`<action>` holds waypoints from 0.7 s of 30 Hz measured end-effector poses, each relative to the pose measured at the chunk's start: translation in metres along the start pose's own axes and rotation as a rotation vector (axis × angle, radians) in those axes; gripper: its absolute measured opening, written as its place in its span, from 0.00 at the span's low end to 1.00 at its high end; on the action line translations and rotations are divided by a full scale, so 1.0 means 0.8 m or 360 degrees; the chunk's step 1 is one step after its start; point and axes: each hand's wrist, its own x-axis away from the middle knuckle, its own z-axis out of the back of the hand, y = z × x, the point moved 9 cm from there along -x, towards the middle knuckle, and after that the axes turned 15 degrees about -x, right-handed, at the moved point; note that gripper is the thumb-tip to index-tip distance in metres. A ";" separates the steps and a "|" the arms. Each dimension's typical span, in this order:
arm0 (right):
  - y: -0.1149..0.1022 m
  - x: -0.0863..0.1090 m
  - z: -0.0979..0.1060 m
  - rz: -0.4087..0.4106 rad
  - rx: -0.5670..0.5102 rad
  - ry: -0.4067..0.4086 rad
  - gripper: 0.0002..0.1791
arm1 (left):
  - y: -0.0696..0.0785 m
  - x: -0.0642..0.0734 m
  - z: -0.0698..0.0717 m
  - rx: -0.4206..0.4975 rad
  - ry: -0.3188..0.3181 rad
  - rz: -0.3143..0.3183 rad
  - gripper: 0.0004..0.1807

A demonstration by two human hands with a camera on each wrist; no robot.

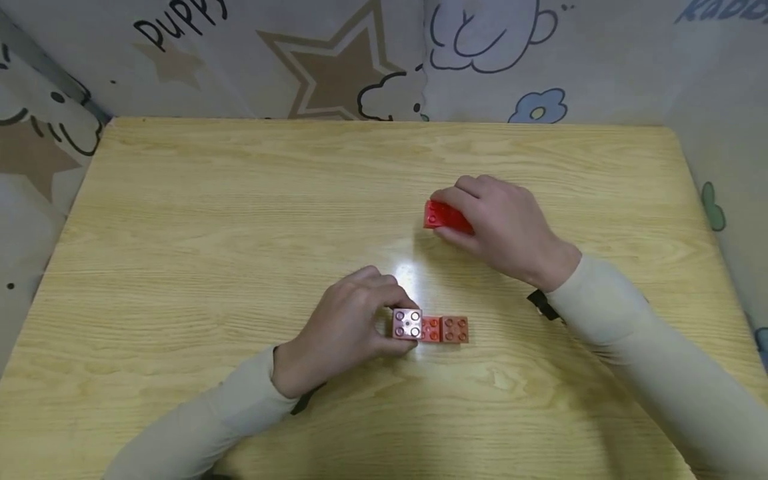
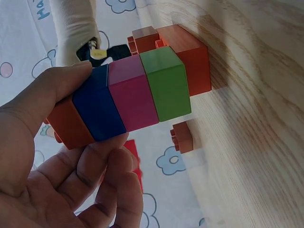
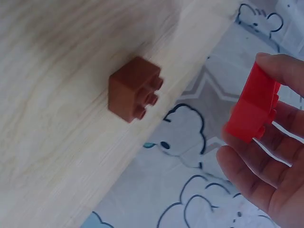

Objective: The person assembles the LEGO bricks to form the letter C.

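Observation:
My left hand (image 1: 348,320) pinches an upright stack between thumb and fingers. From the top, the stack has an orange brick (image 2: 71,123), a blue brick (image 2: 99,103), a pink brick (image 2: 133,95) and a green brick (image 2: 166,84). Its top overlaps an orange brick (image 1: 431,329) in the head view; a smaller orange-brown brick (image 1: 455,329) sits raised on that brick's right part. Whether stack and orange brick touch, I cannot tell. Farther back, my right hand (image 1: 504,227) grips a red brick (image 1: 444,217) by its sides, above the table.
A small brown brick (image 3: 130,90) stands alone on the wooden table (image 1: 228,200), studs up; it is hidden in the head view. Patterned walls (image 1: 240,80) border the table's back and sides.

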 end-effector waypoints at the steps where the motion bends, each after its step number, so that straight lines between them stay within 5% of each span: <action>1: -0.005 0.003 0.001 0.0019 -0.0003 0.0007 0.18 | -0.001 0.000 -0.001 0.0005 -0.0006 0.0004 0.18; 21: -0.085 0.058 0.004 0.0359 -0.0173 0.0106 0.20 | -0.003 0.000 -0.003 0.0017 -0.0025 0.0009 0.19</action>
